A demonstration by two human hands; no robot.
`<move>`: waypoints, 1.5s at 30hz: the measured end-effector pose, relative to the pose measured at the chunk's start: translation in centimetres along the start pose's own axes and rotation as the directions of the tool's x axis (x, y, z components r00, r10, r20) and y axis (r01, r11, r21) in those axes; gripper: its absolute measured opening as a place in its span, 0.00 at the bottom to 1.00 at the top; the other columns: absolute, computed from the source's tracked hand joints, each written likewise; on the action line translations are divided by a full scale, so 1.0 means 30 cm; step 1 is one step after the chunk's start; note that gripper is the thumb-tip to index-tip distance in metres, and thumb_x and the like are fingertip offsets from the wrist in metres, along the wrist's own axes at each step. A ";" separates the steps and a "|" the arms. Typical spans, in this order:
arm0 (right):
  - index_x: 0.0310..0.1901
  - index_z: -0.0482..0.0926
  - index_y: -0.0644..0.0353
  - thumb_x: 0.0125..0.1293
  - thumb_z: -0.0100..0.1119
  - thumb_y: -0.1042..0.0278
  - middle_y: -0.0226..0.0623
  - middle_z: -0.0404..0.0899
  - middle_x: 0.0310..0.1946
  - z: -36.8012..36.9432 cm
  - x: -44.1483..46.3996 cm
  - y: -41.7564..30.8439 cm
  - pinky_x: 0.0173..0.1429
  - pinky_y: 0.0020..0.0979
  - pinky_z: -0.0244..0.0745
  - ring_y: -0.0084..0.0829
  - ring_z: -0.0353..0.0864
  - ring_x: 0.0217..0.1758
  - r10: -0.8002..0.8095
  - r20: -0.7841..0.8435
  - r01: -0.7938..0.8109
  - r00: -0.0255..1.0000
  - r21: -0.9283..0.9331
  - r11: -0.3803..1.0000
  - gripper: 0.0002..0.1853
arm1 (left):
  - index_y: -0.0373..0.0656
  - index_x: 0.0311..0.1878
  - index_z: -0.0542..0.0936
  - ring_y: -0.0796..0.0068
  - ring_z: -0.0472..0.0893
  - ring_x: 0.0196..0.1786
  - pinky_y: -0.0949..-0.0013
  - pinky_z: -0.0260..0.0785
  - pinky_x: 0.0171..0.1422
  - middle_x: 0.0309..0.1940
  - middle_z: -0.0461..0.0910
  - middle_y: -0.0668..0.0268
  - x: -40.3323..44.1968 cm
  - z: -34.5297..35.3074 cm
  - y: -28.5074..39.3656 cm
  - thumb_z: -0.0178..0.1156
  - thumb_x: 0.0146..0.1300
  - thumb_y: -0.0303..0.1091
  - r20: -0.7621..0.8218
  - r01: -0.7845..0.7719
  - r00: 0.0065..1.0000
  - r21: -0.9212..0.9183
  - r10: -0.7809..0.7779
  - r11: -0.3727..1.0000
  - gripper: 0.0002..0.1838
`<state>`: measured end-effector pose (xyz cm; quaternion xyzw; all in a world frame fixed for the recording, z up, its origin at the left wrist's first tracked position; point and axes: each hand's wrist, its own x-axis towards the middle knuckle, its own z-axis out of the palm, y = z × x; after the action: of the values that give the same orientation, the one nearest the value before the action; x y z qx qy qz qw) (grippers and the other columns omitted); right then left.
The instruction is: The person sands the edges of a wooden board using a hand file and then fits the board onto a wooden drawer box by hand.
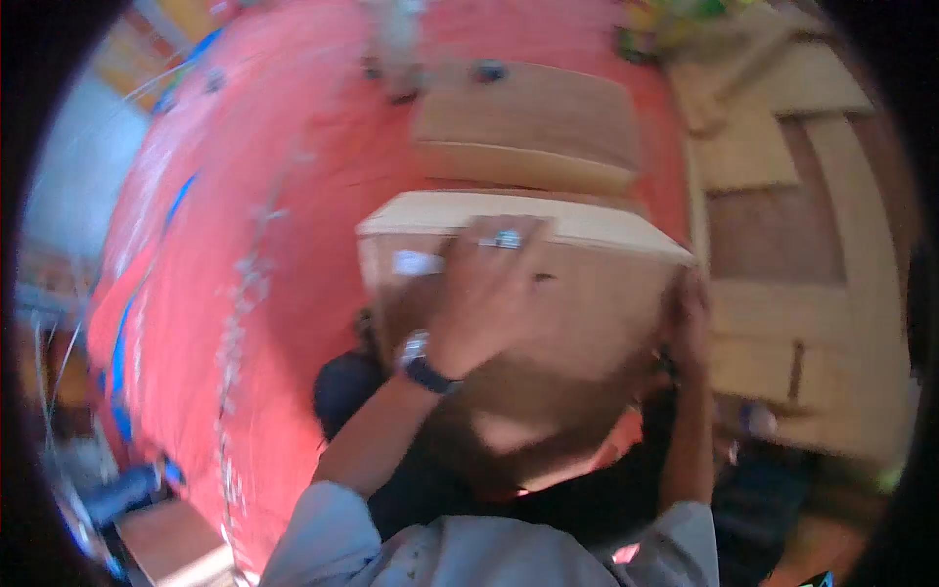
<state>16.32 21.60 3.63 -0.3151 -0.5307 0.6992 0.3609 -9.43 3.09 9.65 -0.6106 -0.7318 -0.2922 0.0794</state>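
A brown box-like wooden piece (587, 303) with a pale far edge is tilted in front of my body, above my dark-clothed legs. My left hand (486, 289), with a ring and a dark-strapped wristwatch (425, 364), presses on its broad brown face, fingers bent at the pale edge. At the right side, my right hand (689, 318) grips the same piece, its fingers partly hidden and blurred. A small whitish label (416, 262) shows on the face, left of my left hand. Both forearms come out of light grey sleeves.
Just beyond lies a second brown box-like piece (533, 117) with a small dark object (489, 70) on it. Red sheeting (303, 245) covers the floor. Pale wooden boards (773, 303) lie along the right. A blue cord (122, 342) runs at left; another brown piece (171, 538) is lower left.
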 end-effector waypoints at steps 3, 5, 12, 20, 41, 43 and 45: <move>0.76 0.69 0.60 0.82 0.53 0.51 0.33 0.71 0.72 0.083 -0.034 -0.072 0.79 0.32 0.60 0.26 0.65 0.75 -0.067 -0.082 0.050 0.994 -0.194 0.980 0.29 | 0.44 0.69 0.75 0.45 0.75 0.61 0.44 0.60 0.72 0.57 0.82 0.54 0.022 -0.009 -0.007 0.71 0.61 0.39 0.026 -0.072 0.997 -0.038 0.073 0.997 0.33; 0.76 0.69 0.61 0.82 0.52 0.51 0.32 0.71 0.72 0.031 0.004 -0.005 0.80 0.31 0.56 0.26 0.64 0.76 -0.144 -0.042 0.136 0.989 -0.149 0.979 0.29 | 0.44 0.69 0.75 0.46 0.74 0.62 0.45 0.60 0.72 0.59 0.81 0.54 0.016 -0.004 0.011 0.71 0.61 0.40 0.027 -0.084 0.996 -0.021 0.085 0.996 0.33; 0.70 0.75 0.55 0.83 0.49 0.48 0.32 0.75 0.66 0.059 0.016 -0.028 0.77 0.30 0.59 0.26 0.69 0.71 -0.131 -0.028 0.129 0.991 -0.072 0.989 0.25 | 0.43 0.69 0.73 0.48 0.72 0.62 0.46 0.58 0.71 0.57 0.78 0.54 0.028 0.019 0.000 0.70 0.62 0.38 0.067 -0.081 0.994 -0.007 0.082 0.997 0.33; 0.70 0.76 0.54 0.82 0.51 0.48 0.31 0.77 0.64 0.070 0.008 0.008 0.73 0.30 0.64 0.25 0.70 0.68 -0.182 -0.072 0.169 0.981 -0.166 0.972 0.24 | 0.43 0.69 0.72 0.48 0.71 0.63 0.45 0.57 0.72 0.59 0.76 0.55 0.008 0.017 -0.021 0.70 0.60 0.34 0.102 -0.094 0.991 0.023 0.092 0.995 0.33; 0.63 0.81 0.66 0.77 0.58 0.61 0.49 0.87 0.39 -0.009 -0.137 0.111 0.51 0.37 0.78 0.33 0.85 0.41 -0.239 -0.188 0.193 0.953 -0.230 0.954 0.21 | 0.37 0.60 0.80 0.46 0.82 0.50 0.49 0.72 0.54 0.47 0.84 0.47 0.122 0.159 0.336 0.70 0.65 0.42 0.063 -0.062 0.997 0.255 0.048 0.965 0.26; 0.65 0.79 0.65 0.78 0.58 0.61 0.48 0.88 0.44 -0.032 -0.140 0.064 0.53 0.37 0.78 0.32 0.85 0.45 -0.081 -0.122 0.052 0.989 -0.226 0.973 0.21 | 0.37 0.57 0.81 0.47 0.83 0.49 0.49 0.73 0.53 0.44 0.84 0.46 0.172 0.242 0.370 0.69 0.65 0.46 0.078 -0.087 0.994 0.221 0.071 0.971 0.25; 0.65 0.80 0.65 0.77 0.57 0.61 0.51 0.88 0.46 -0.043 -0.139 0.054 0.54 0.41 0.78 0.39 0.86 0.47 -0.088 -0.109 0.050 0.990 -0.310 0.950 0.21 | 0.37 0.55 0.83 0.48 0.83 0.47 0.49 0.73 0.52 0.41 0.85 0.46 0.214 0.306 0.409 0.68 0.65 0.48 0.081 -0.101 0.993 0.180 0.087 0.979 0.25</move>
<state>19.37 18.47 1.98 -0.3902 -0.6205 0.5751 0.3634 2.75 14.38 9.24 -0.6450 -0.7282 -0.1969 0.1222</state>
